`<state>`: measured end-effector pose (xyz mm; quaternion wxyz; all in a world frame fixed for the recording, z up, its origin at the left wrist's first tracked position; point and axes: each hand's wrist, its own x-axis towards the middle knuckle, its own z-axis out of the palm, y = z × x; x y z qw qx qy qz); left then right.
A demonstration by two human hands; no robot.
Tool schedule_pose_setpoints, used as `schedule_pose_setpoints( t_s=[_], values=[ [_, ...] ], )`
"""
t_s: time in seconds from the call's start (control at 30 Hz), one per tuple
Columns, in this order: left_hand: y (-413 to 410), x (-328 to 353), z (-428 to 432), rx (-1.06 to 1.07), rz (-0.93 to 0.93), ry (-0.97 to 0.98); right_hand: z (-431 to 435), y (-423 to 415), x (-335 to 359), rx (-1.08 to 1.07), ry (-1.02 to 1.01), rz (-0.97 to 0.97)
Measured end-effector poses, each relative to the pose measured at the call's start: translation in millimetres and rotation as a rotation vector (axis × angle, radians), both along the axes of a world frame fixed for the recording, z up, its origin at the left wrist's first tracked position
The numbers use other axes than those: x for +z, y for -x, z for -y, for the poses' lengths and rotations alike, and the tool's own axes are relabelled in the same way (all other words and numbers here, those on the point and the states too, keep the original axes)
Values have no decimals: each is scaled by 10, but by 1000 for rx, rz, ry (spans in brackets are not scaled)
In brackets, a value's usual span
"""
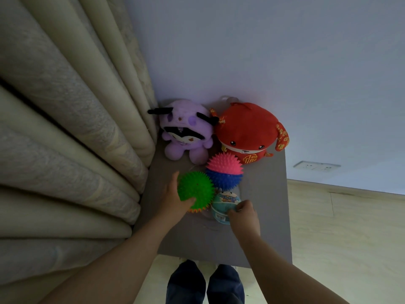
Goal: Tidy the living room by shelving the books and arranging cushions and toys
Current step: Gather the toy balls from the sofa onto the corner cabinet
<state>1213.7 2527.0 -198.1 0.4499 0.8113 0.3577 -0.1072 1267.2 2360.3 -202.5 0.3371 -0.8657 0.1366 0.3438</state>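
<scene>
I see the horned plush (186, 132) at the surface's (265, 207) far left corner, beside the curtain (65, 150) along the left edge. The round plush (247, 130) sits against its right, by the far edge. Just before them lies the far spiky ball (224, 172), the near spiky ball (195, 188) at its front left, and the small ball (223, 202) directly before it.

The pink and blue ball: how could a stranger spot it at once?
On the grey table beside the curtain, a red plush sits at the wall. Right in front of it lies a spiky ball. Unlike the green spiky ball next to it, it is pink above and blue below.
</scene>
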Motion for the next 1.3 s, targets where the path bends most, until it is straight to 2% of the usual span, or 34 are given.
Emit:
schedule_pose_setpoints(
  t_s=[0.07,0.2,0.3,0.47,0.57,0.7,0.77,0.83,0.93,1.17,1.3],
  values=[
    [14,24,4,12,15,57,1,-1,44,-17,-12,-33],
    [51,112,53,12,1,-4,17,0,189,-7,-57,-109],
    [59,223,140,54,-3,-25,44,6,272,4,-107,-82],
    [191,348,414,165,44,47,178,4,322,91,-161,-35],
    [322,380,615,343,92,102,294,-37,359,158,-215,-10],
    [754,545,1142,782,195,143,570,110,518,349,-261,30],
    [948,623,1346,936,227,234,644,185,539,391,-285,33],
    [1248,681,1588,1062,261,293,713,389,583,566,-283,23],
    [1882,779,1970,1260,337,279,757,899,651,822,-254,-37],
    [3225,806,2807,1630,407,217,868,2289,699,1142,-323,-101],
    [4184,840,3712,1875,456,164,1410,3460,750,1384,-289,-194]
  ],
)
